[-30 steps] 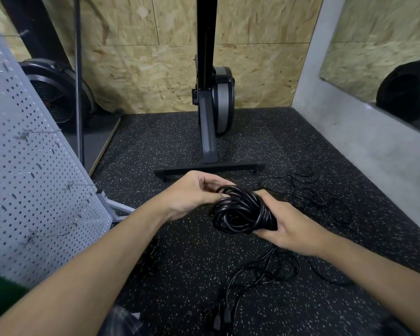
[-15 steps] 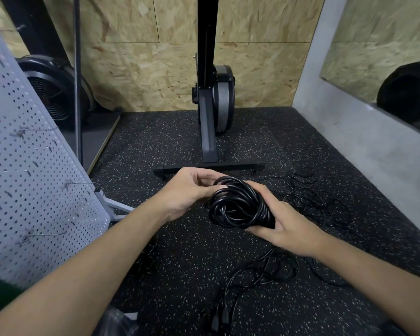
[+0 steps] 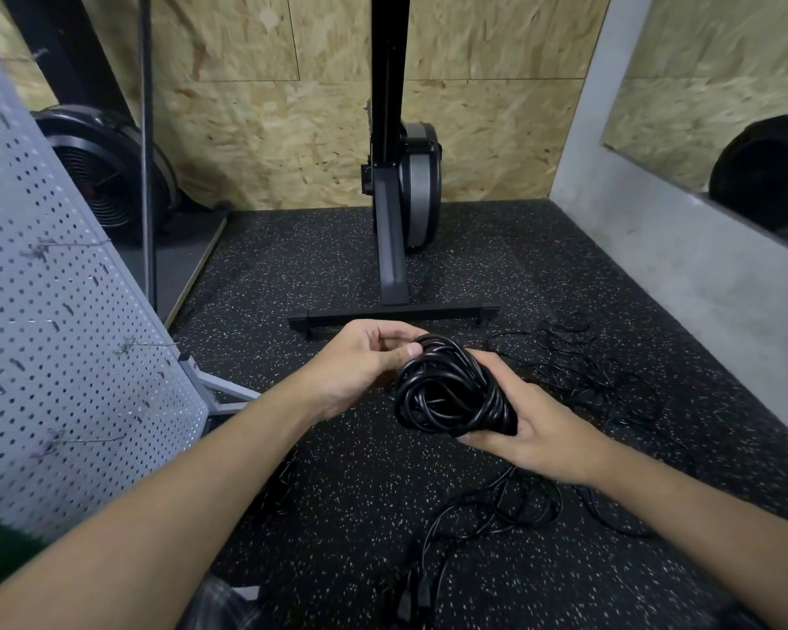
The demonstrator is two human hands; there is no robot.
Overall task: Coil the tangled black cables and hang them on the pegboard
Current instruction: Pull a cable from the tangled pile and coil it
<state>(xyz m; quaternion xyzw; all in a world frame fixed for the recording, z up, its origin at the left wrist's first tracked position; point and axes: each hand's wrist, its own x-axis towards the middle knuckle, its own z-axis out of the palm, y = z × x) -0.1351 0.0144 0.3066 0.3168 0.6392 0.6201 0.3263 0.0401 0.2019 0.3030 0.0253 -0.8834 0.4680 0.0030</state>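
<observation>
A thick black coiled cable sits in mid-air in front of me. My right hand cradles the coil from below and the right, fingers curled round it. My left hand pinches the coil's upper left loops between thumb and fingers. More tangled black cables lie on the speckled floor behind and below my hands, some with plugs near the bottom. The grey pegboard leans at the left, with several thin wire hooks sticking out.
An upright black rowing machine stands on its crossbar foot straight ahead. A black fan wheel sits behind the pegboard at the left. A grey wall with a mirror bounds the right side. The pegboard's metal foot juts onto the floor.
Both hands and the coil have shifted slightly up and left. My left fingers have moved round the coil's top loops.
</observation>
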